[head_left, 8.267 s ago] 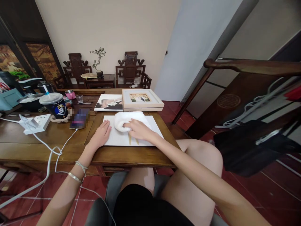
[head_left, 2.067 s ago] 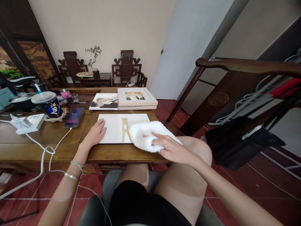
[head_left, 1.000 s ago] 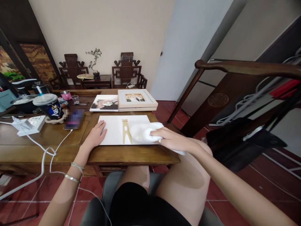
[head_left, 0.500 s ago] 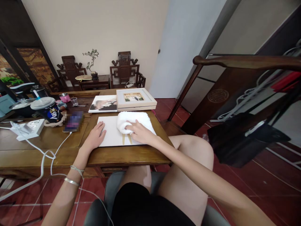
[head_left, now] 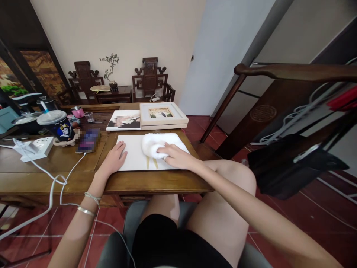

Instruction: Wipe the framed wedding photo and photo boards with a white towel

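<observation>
Right hand [head_left: 178, 158] pressing white cloth [head_left: 158, 144] onto white board [head_left: 132, 158] near the bench [head_left: 55, 175] front edge, fingers gripping the cloth, left hand [head_left: 114, 160] flat and open on the board's left edge, framed photo [head_left: 162, 115] behind

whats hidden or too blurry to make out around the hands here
- Head view: the flat white board carries a gold mark; the white fluffy cloth under the right hand covers its top.
- The phone screen is blurred.
- The left hand hides the board's left edge.
- The framed photo is too small to read.
</observation>
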Action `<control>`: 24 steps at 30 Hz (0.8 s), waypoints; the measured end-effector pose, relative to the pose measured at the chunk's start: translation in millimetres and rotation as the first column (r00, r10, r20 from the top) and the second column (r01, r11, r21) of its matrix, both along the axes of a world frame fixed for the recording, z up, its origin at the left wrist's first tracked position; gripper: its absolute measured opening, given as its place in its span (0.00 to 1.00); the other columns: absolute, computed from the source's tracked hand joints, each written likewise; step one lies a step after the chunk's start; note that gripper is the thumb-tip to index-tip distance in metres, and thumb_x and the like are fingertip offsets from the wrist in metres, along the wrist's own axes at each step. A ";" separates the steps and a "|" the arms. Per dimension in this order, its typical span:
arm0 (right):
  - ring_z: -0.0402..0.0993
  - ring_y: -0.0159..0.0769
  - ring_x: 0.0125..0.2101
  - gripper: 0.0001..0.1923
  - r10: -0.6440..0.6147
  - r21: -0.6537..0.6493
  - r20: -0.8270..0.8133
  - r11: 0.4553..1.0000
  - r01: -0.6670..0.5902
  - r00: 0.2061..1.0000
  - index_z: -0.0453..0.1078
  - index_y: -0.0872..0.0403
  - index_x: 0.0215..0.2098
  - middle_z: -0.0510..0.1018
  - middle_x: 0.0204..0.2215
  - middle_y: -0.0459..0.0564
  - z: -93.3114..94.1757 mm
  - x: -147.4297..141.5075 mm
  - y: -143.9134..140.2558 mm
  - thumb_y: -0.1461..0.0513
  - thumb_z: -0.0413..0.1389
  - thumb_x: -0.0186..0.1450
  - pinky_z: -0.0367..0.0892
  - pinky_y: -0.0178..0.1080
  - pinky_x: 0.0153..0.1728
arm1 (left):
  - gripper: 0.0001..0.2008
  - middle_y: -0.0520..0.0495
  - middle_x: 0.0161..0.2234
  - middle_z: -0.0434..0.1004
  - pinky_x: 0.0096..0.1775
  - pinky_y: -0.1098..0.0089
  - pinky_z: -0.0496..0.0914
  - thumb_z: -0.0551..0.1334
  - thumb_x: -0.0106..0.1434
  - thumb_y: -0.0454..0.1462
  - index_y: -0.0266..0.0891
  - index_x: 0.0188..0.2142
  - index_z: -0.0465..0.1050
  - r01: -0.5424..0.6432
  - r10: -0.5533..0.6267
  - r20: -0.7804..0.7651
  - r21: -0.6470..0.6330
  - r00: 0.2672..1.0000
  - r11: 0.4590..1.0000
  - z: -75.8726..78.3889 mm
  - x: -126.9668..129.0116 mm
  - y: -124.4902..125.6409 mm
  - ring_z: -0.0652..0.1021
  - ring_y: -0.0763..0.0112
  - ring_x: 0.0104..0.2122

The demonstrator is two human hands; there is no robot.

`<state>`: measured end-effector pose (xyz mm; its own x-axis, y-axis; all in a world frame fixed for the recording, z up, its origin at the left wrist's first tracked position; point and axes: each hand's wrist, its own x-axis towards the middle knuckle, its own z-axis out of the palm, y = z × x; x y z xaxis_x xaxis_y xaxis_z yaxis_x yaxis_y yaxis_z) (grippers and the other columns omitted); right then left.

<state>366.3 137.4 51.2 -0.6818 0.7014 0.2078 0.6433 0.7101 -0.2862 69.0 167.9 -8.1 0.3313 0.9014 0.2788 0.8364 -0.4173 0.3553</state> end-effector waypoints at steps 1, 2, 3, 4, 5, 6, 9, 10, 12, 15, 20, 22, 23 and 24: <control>0.71 0.47 0.40 0.20 -0.018 0.009 -0.013 1.000 0.018 1.000 0.73 0.57 0.40 0.79 0.35 0.55 -2.0 -4.0 11.3 0.72 0.45 0.55 0.64 0.45 0.46 | 0.26 0.35 0.66 0.59 0.65 0.53 0.54 0.48 0.68 0.43 0.32 0.61 0.63 0.002 -0.002 0.001 0.002 1.000 1.000 0.4 0.0 -0.2 0.59 0.55 0.66; 0.71 0.47 0.40 0.20 -0.031 0.017 -0.026 0.999 0.032 0.999 0.73 0.57 0.40 0.79 0.36 0.55 -3.4 -8.6 21.3 0.72 0.45 0.55 0.64 0.45 0.46 | 0.26 0.35 0.66 0.59 0.65 0.53 0.54 0.48 0.68 0.43 0.32 0.61 0.63 0.004 -0.004 0.002 0.004 1.000 1.000 0.9 0.1 -0.4 0.59 0.55 0.66; 0.71 0.46 0.40 0.21 -0.037 0.022 -0.034 0.999 0.038 0.999 0.73 0.57 0.41 0.79 0.37 0.55 -4.3 -13.5 29.3 0.72 0.45 0.54 0.64 0.44 0.46 | 0.26 0.35 0.66 0.59 0.65 0.53 0.54 0.48 0.68 0.43 0.33 0.61 0.63 0.006 -0.006 0.004 0.004 1.000 1.000 1.6 0.2 -0.8 0.59 0.55 0.66; 0.72 0.46 0.41 0.21 -0.039 0.026 -0.035 0.999 0.040 0.999 0.73 0.57 0.41 0.79 0.38 0.56 -5.0 -18.3 34.8 0.72 0.45 0.54 0.64 0.44 0.47 | 0.26 0.35 0.66 0.59 0.65 0.52 0.54 0.48 0.68 0.43 0.32 0.61 0.63 0.008 -0.008 0.004 0.003 1.000 1.000 2.3 0.4 -1.1 0.59 0.55 0.66; 0.73 0.47 0.42 0.22 -0.040 0.032 -0.029 0.999 0.041 0.999 0.73 0.58 0.42 0.79 0.41 0.57 -5.7 -22.7 37.5 0.73 0.45 0.54 0.64 0.46 0.48 | 0.26 0.34 0.66 0.58 0.65 0.52 0.54 0.48 0.68 0.43 0.32 0.61 0.63 0.010 -0.010 0.003 0.001 1.000 1.000 3.0 0.6 -1.5 0.60 0.54 0.66; 0.72 0.48 0.46 0.23 -0.040 0.040 -0.017 0.998 0.041 0.999 0.73 0.58 0.44 0.79 0.45 0.59 -6.4 -26.6 37.3 0.73 0.44 0.55 0.62 0.48 0.51 | 0.26 0.34 0.66 0.58 0.65 0.52 0.54 0.48 0.68 0.44 0.32 0.61 0.63 0.010 -0.010 0.000 -0.001 1.000 1.000 3.6 0.9 -1.8 0.60 0.54 0.66; 0.62 0.53 0.61 0.25 -0.026 0.051 0.031 0.998 0.024 0.999 0.71 0.59 0.50 0.73 0.55 0.64 -8.9 -33.0 20.9 0.73 0.44 0.57 0.53 0.60 0.59 | 0.27 0.33 0.66 0.58 0.65 0.54 0.54 0.48 0.69 0.43 0.30 0.61 0.63 0.007 -0.007 -0.016 -0.005 1.000 1.000 4.2 1.7 -2.1 0.59 0.55 0.66; 0.57 0.53 0.64 0.26 -0.015 0.044 0.042 0.999 0.013 0.999 0.70 0.60 0.51 0.71 0.57 0.65 -9.3 -33.4 11.5 0.73 0.44 0.58 0.50 0.62 0.60 | 0.27 0.33 0.66 0.58 0.65 0.54 0.54 0.48 0.69 0.43 0.29 0.61 0.63 0.004 -0.004 -0.020 -0.004 1.000 1.000 3.8 1.8 -2.0 0.59 0.55 0.66; 0.52 0.52 0.66 0.26 0.013 0.018 0.053 1.000 -0.014 0.999 0.70 0.59 0.51 0.70 0.58 0.66 -8.6 -32.5 -10.1 0.73 0.45 0.57 0.47 0.64 0.61 | 0.27 0.34 0.66 0.58 0.65 0.54 0.55 0.48 0.69 0.43 0.30 0.61 0.62 0.000 0.000 -0.021 -0.001 1.000 1.000 2.5 1.9 -1.5 0.59 0.55 0.66; 0.53 0.52 0.66 0.25 0.061 -0.016 0.066 0.998 -0.060 0.996 0.71 0.59 0.49 0.68 0.59 0.69 -2.9 -29.0 -41.5 0.73 0.46 0.56 0.48 0.64 0.62 | 0.26 0.37 0.66 0.59 0.65 0.53 0.55 0.48 0.69 0.43 0.34 0.61 0.62 -0.001 0.001 -0.006 0.004 1.000 1.000 0.6 1.5 -0.9 0.59 0.56 0.66; 0.53 0.50 0.66 0.24 0.139 -0.064 0.075 0.989 -0.134 0.987 0.73 0.58 0.46 0.65 0.62 0.68 5.9 -23.1 -63.3 0.74 0.47 0.54 0.48 0.62 0.63 | 0.26 0.35 0.66 0.58 0.65 0.54 0.55 0.48 0.69 0.43 0.32 0.61 0.63 -0.001 0.001 -0.006 -0.007 1.000 1.000 0.6 1.8 -1.3 0.59 0.55 0.66; 0.53 0.49 0.66 0.25 0.145 -0.058 0.063 0.988 -0.141 0.987 0.72 0.57 0.46 0.68 0.60 0.65 5.0 -22.2 -55.1 0.74 0.46 0.54 0.49 0.61 0.63 | 0.26 0.34 0.66 0.58 0.65 0.53 0.55 0.48 0.68 0.43 0.31 0.61 0.62 -0.005 0.005 -0.009 -0.010 1.000 1.000 1.0 2.2 -1.5 0.59 0.54 0.66; 0.53 0.48 0.66 0.25 0.142 -0.054 0.057 0.989 -0.139 0.988 0.72 0.57 0.46 0.69 0.59 0.64 3.7 -22.5 -47.4 0.74 0.46 0.54 0.49 0.61 0.63 | 0.26 0.34 0.66 0.58 0.65 0.53 0.55 0.48 0.68 0.43 0.31 0.61 0.62 -0.006 0.006 -0.010 -0.009 1.000 1.000 1.2 2.3 -1.5 0.59 0.54 0.66; 0.53 0.47 0.66 0.25 0.134 -0.047 0.054 0.990 -0.132 0.989 0.72 0.57 0.46 0.71 0.58 0.64 2.2 -23.4 -37.9 0.74 0.45 0.54 0.49 0.60 0.63 | 0.26 0.35 0.66 0.58 0.65 0.54 0.55 0.48 0.68 0.43 0.31 0.61 0.62 -0.006 0.006 -0.011 -0.008 1.000 1.000 1.3 2.4 -1.5 0.59 0.55 0.66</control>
